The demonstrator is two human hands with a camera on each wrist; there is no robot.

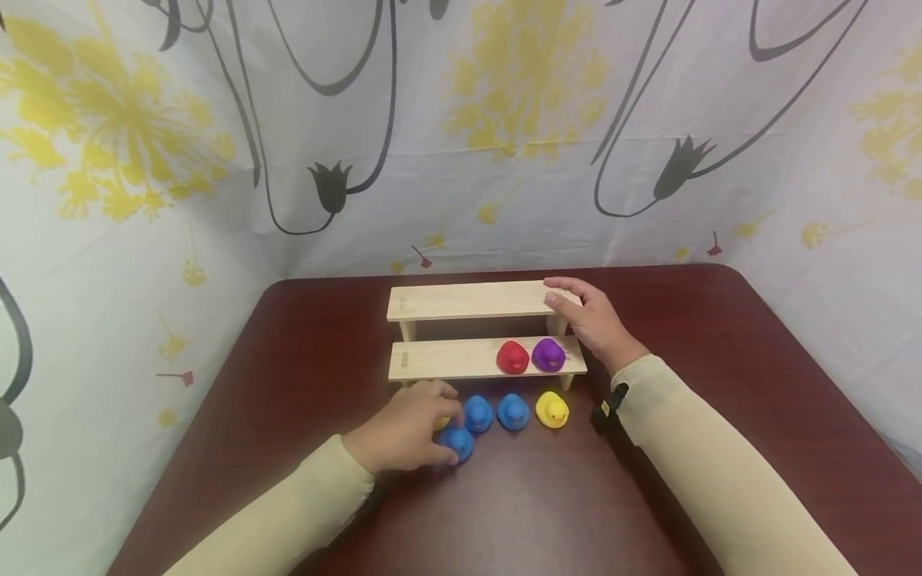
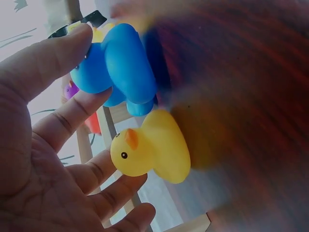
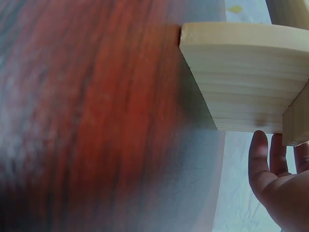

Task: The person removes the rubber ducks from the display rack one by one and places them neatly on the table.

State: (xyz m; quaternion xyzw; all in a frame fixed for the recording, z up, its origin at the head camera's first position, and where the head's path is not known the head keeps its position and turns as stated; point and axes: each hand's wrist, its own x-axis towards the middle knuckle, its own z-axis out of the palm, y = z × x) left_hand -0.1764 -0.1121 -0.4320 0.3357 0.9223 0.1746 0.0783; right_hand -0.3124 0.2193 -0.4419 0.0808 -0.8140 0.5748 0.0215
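Note:
My left hand (image 1: 406, 428) pinches a blue rubber duck (image 1: 457, 445) by its head between thumb and index finger. In the left wrist view, a yellow duck (image 2: 166, 147) stands beside it, near the other fingers. Two more blue ducks (image 1: 479, 414) and another yellow duck (image 1: 552, 410) sit in a row before a two-tier wooden stand (image 1: 446, 360). On the lower step are a red duck (image 1: 513, 358) and a purple duck (image 1: 548, 356), side by side near the right. My right hand (image 1: 594, 320) holds the upper step's right end; its grip is partly hidden.
The stand rests on a dark red-brown table (image 1: 324, 352). Behind and beside the table hangs a pale cloth (image 1: 432, 200) with yellow and grey flowers. A small black device (image 1: 611, 408) sits at the right wrist.

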